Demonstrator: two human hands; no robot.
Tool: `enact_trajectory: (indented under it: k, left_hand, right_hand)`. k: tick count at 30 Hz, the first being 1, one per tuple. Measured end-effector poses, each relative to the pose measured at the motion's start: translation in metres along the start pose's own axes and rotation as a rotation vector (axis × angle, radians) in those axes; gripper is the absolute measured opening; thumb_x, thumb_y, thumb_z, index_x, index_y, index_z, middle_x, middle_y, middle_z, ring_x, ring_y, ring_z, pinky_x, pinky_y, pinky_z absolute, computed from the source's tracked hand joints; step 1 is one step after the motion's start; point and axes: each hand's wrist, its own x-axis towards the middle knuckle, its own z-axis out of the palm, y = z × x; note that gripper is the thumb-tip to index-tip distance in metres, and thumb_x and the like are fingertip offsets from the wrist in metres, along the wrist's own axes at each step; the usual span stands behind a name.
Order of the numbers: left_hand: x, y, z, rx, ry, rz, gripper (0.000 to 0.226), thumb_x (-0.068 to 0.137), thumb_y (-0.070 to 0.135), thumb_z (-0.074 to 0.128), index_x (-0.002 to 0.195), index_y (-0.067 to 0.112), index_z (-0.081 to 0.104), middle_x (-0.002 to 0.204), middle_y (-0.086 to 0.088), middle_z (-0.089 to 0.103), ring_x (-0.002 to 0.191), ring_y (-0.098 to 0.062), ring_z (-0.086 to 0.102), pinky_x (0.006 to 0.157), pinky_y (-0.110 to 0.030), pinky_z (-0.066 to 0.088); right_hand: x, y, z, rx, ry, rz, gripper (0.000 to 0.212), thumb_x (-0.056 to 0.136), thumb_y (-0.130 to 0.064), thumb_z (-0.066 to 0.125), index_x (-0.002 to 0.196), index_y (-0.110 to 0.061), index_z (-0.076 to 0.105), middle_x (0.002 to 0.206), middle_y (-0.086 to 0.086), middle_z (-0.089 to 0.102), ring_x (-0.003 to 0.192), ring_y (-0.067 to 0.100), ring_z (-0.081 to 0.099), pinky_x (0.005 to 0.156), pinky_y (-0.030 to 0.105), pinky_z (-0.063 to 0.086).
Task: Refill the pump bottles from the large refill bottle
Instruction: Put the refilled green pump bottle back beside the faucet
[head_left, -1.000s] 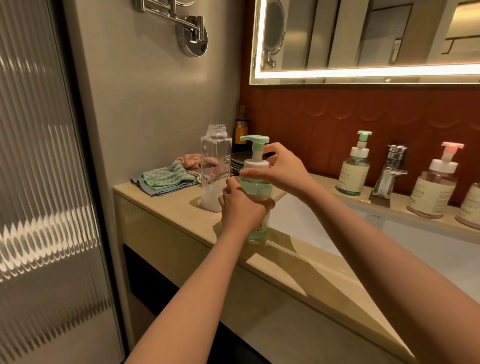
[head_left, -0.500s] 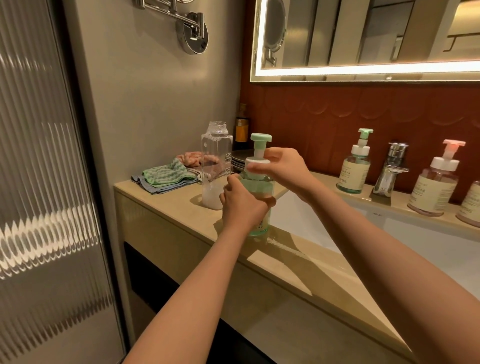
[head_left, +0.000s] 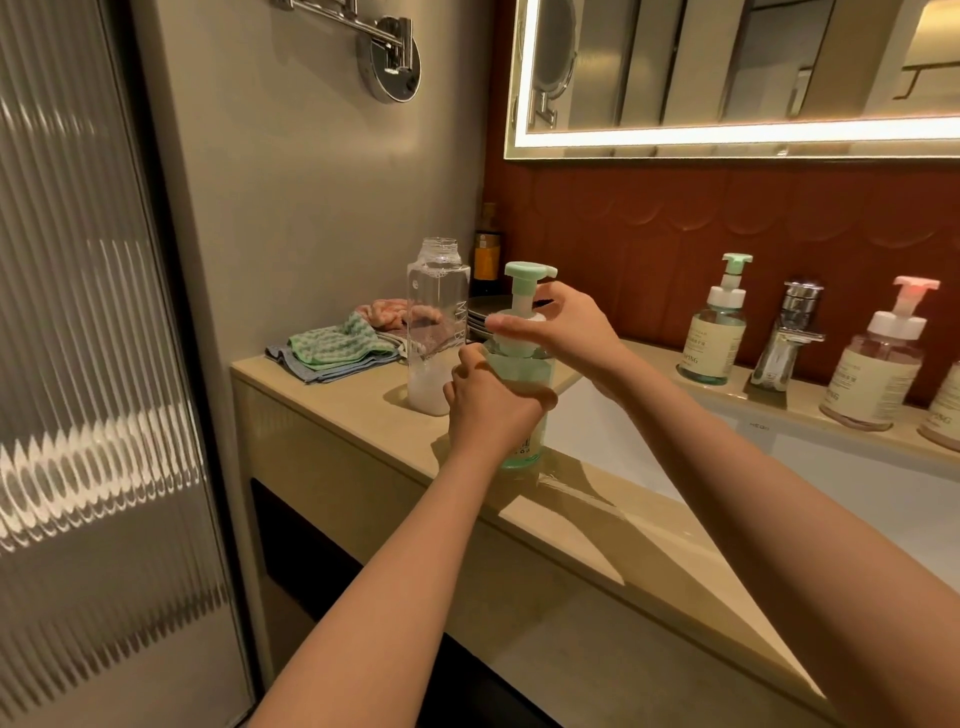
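A green pump bottle (head_left: 524, 379) stands upright on the beige counter (head_left: 332, 395) near the sink's left edge. My left hand (head_left: 488, 405) grips its body. My right hand (head_left: 561, 327) holds the white pump collar (head_left: 514, 332), fingers wrapped round it, below the green pump head (head_left: 527, 271). Just behind and to the left stands a tall clear refill bottle (head_left: 437, 332), uncapped, with a little whitish liquid at the bottom.
Folded cloths (head_left: 332, 348) lie at the counter's back left. A white sink basin (head_left: 779, 467) lies to the right. On the ledge behind it stand a second green pump bottle (head_left: 714, 332), a chrome tap (head_left: 789, 332) and a pink pump bottle (head_left: 878, 369).
The pump head has turned: its nozzle pointed left, then away, and now points right. My right hand has shifted round the collar. The left hand keeps its grip on the bottle.
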Motion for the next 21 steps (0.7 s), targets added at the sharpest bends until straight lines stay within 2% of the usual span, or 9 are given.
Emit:
enact_trajectory:
  k: [2, 4, 7, 9, 12, 14, 16, 19, 21]
  left_hand:
    - [0.000, 0.000, 0.000, 0.001, 0.002, -0.001, 0.078, 0.073, 0.030, 0.075, 0.131, 0.015, 0.025, 0.136, -0.011, 0.037, 0.127, -0.029, 0.031, 0.101, -0.042, 0.033]
    - [0.000, 0.001, 0.001, 0.010, 0.003, -0.006, 0.078, 0.074, 0.030, 0.074, 0.131, 0.015, 0.025, 0.137, -0.011, 0.037, 0.128, -0.029, 0.031, 0.101, -0.042, 0.034]
    - [0.000, 0.000, 0.001, 0.004, -0.001, -0.005, 0.079, 0.074, 0.030, 0.074, 0.132, 0.015, 0.024, 0.138, -0.011, 0.036, 0.129, -0.029, 0.029, 0.103, -0.043, 0.033]
    - [0.000, 0.000, 0.000, 0.002, 0.000, 0.001, 0.080, 0.073, 0.030, 0.074, 0.132, 0.014, 0.023, 0.137, -0.011, 0.036, 0.129, -0.030, 0.029, 0.104, -0.043, 0.033]
    - [-0.001, 0.000, 0.000, -0.009, 0.000, 0.000, 0.079, 0.073, 0.030, 0.075, 0.131, 0.016, 0.024, 0.135, -0.011, 0.037, 0.127, -0.028, 0.032, 0.102, -0.042, 0.034]
    - [-0.001, 0.000, 0.000, -0.002, 0.004, -0.001, 0.078, 0.073, 0.030, 0.075, 0.131, 0.016, 0.024, 0.135, -0.010, 0.037, 0.126, -0.028, 0.032, 0.101, -0.042, 0.034]
    - [0.000, 0.001, 0.000, 0.001, -0.002, -0.004, 0.078, 0.074, 0.028, 0.074, 0.132, 0.015, 0.024, 0.137, -0.010, 0.036, 0.128, -0.028, 0.031, 0.102, -0.041, 0.033]
    - [0.000, 0.001, -0.001, -0.006, -0.009, 0.001, 0.077, 0.075, 0.028, 0.074, 0.132, 0.015, 0.024, 0.138, -0.010, 0.035, 0.129, -0.028, 0.029, 0.101, -0.041, 0.033]
    - [-0.002, 0.001, -0.001, -0.004, -0.014, 0.005, 0.077, 0.075, 0.028, 0.074, 0.132, 0.015, 0.024, 0.137, -0.010, 0.035, 0.128, -0.028, 0.030, 0.100, -0.041, 0.034]
  right_hand:
    - [-0.004, 0.002, -0.002, 0.190, -0.137, 0.054, 0.047, 0.084, -0.028, 0.066, 0.125, -0.012, 0.051, 0.097, -0.011, 0.054, 0.097, 0.010, 0.051, 0.066, 0.012, 0.040]
    - [-0.006, 0.005, -0.003, 0.207, -0.133, 0.039, 0.043, 0.083, -0.021, 0.067, 0.123, -0.010, 0.054, 0.092, -0.012, 0.055, 0.095, 0.010, 0.052, 0.064, 0.010, 0.041]
    - [-0.004, 0.005, 0.003, 0.025, 0.040, -0.002, 0.063, 0.071, -0.035, 0.077, 0.124, -0.011, 0.053, 0.104, -0.005, 0.056, 0.098, 0.013, 0.055, 0.079, 0.024, 0.050]
    - [-0.002, 0.003, 0.005, 0.071, -0.004, 0.045, 0.065, 0.070, -0.037, 0.078, 0.123, -0.014, 0.050, 0.109, -0.003, 0.057, 0.099, 0.012, 0.056, 0.082, 0.027, 0.048]
    - [-0.007, -0.001, 0.004, 0.308, -0.184, 0.121, 0.028, 0.084, -0.023, 0.065, 0.109, -0.016, 0.056, 0.094, -0.008, 0.058, 0.084, 0.000, 0.053, 0.071, 0.016, 0.037]
    - [-0.011, 0.000, -0.001, 0.339, -0.171, 0.108, 0.030, 0.086, -0.018, 0.063, 0.115, -0.012, 0.058, 0.096, -0.007, 0.058, 0.082, -0.001, 0.050, 0.073, 0.016, 0.036]
    - [-0.012, 0.000, -0.003, 0.199, -0.057, 0.039, 0.047, 0.080, -0.026, 0.071, 0.122, -0.008, 0.058, 0.104, -0.003, 0.061, 0.090, 0.004, 0.055, 0.077, 0.018, 0.044]
    - [-0.010, -0.003, 0.007, -0.259, 0.172, -0.025, 0.058, 0.071, -0.051, 0.074, 0.114, -0.013, 0.065, 0.112, 0.000, 0.066, 0.102, 0.016, 0.059, 0.090, 0.042, 0.049]
    - [-0.008, -0.003, 0.010, -0.263, 0.156, -0.001, 0.050, 0.070, -0.054, 0.072, 0.106, -0.020, 0.065, 0.107, -0.004, 0.065, 0.103, 0.017, 0.059, 0.091, 0.045, 0.048]
